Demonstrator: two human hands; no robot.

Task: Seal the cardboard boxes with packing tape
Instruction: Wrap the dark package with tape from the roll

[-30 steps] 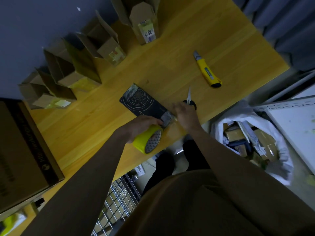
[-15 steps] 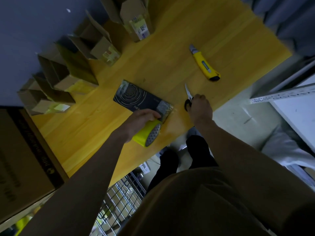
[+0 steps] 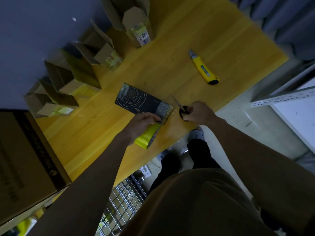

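Yellow tape roll [image 3: 147, 137] is gripped by the left hand [image 3: 142, 122] against the black box [image 3: 142, 103]; right hand [image 3: 198, 113] grips scissors [image 3: 181, 109] beside it. Cut pending; open cardboard boxes [image 3: 68, 86] beyond the left hand remain unsealed.

Dim, bluish light overall; only the yellow surface [image 3: 170, 68] looks fairly bright. Wide-angle bending stretches the edges, the corners fall dark, and details look soft and slightly blurred.
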